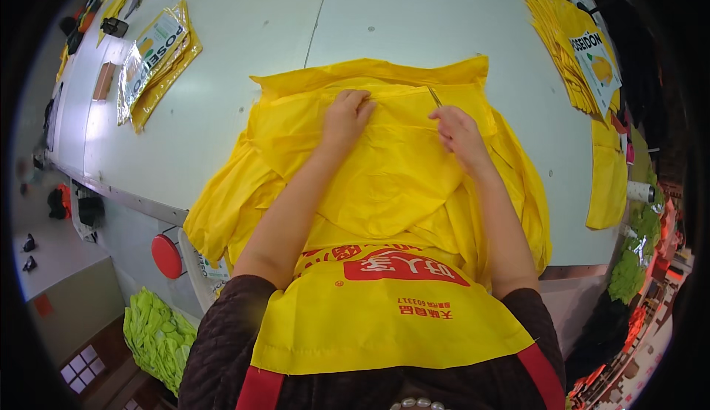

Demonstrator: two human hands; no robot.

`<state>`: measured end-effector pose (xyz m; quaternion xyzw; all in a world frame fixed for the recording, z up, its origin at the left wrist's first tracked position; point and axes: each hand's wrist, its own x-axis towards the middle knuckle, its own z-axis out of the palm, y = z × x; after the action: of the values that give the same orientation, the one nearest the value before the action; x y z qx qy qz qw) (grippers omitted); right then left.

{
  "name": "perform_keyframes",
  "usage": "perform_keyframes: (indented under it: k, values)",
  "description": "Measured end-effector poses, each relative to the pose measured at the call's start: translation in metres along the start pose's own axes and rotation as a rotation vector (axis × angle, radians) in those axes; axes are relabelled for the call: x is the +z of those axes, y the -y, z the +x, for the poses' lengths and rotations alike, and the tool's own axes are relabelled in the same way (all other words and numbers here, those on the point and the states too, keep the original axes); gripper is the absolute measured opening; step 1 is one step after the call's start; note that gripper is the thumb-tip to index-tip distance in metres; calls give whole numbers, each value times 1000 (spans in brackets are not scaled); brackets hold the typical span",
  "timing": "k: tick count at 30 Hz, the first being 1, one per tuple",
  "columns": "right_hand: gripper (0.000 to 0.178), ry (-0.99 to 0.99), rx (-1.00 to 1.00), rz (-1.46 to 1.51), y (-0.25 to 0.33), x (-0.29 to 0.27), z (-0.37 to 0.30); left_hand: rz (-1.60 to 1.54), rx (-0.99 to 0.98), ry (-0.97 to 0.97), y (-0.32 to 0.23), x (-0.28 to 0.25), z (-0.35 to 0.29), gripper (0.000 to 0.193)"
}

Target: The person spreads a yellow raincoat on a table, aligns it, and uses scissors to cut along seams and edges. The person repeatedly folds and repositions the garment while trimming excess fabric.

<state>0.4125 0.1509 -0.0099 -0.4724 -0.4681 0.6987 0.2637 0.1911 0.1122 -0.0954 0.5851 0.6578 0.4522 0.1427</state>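
Note:
A bright yellow garment (384, 162) of thin, smooth cloth lies bunched on the table in front of me, loose folds spreading to both sides. Near its far seam my left hand (345, 120) rests on the cloth, fingers bent with thumb and forefinger close together, gripping a bit of it. My right hand (460, 135) is closed around a thin pointed metal tool (435, 96); its tip sticks out toward the seam. The fingers hide the rest of that tool, so its exact kind is unclear.
On the pale table (244, 22), packaged yellow garments (159, 59) lie at left beside a small brown box (103, 82). A stack of yellow packages (566, 55) stands at right, near a white thread cone (640, 192). A red round stool (167, 255) and green cloth (157, 336) are lower left.

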Motion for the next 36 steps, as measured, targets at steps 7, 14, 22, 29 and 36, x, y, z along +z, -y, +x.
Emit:
perform_keyframes:
  k: [7,14,22,29,36]
  values:
    - [22,-185,-363,-503,-48,22,80,188,-149,10,-13,13,5,18]
    - [14,-176,-327,-412,-54,15,81,57,-274,-4,-2,12,4,16]
    - [18,-210,-399,-454,-63,17,73,373,78,-224,-38,-122,14,20]
    - [16,-240,-464,-526,-72,20,79,12,-1002,200,41,-198,6,37]
    - [15,-211,-452,-532,-71,22,77,-816,-612,-304,57,-171,-23,9]
